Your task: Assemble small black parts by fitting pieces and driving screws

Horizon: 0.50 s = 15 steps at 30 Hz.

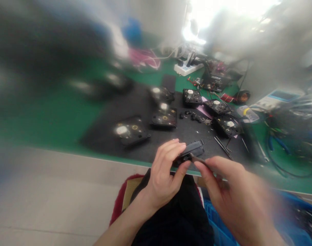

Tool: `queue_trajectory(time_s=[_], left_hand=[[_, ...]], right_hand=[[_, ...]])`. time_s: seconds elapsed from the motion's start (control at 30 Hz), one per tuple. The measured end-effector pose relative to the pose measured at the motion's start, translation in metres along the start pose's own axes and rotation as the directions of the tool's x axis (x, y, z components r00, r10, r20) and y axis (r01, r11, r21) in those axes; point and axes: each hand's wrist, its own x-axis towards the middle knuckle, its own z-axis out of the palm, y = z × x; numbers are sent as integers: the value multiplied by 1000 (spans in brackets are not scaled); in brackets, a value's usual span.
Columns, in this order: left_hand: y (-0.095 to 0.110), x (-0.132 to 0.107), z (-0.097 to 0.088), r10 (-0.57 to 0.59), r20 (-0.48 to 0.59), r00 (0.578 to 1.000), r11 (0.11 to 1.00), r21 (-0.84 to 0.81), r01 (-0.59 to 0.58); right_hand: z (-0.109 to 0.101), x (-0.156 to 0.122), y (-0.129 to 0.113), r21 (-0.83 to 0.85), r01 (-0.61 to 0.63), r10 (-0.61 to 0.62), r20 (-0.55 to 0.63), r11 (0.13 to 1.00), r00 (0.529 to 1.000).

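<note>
Green bench (55, 112), black mat (135, 102); left hand (163, 174) grips black part (190, 152), right hand (235, 194) pinches tool (199, 159).

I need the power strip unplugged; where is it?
In the head view, the white power strip lies at the far edge of the green bench, upper centre, beyond the black mat.

Matt black plastic part (190, 152)

The far left is smeared beyond telling. The right hand (238, 194) is blurred, its wrist cut off by the bottom edge. The left hand (163, 174) hides part of the black part (193, 150).
</note>
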Motion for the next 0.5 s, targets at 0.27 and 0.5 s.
queue_trajectory(time_s=[0.27, 0.5], left_hand=[[2, 3, -2, -75, 7, 997, 997, -21, 76], [4, 3, -4, -55, 16, 998, 998, -43, 55]], right_hand=[[17, -35, -1, 34, -54, 54, 4, 998, 999], [23, -55, -4, -5, -75, 75, -61, 997, 995]])
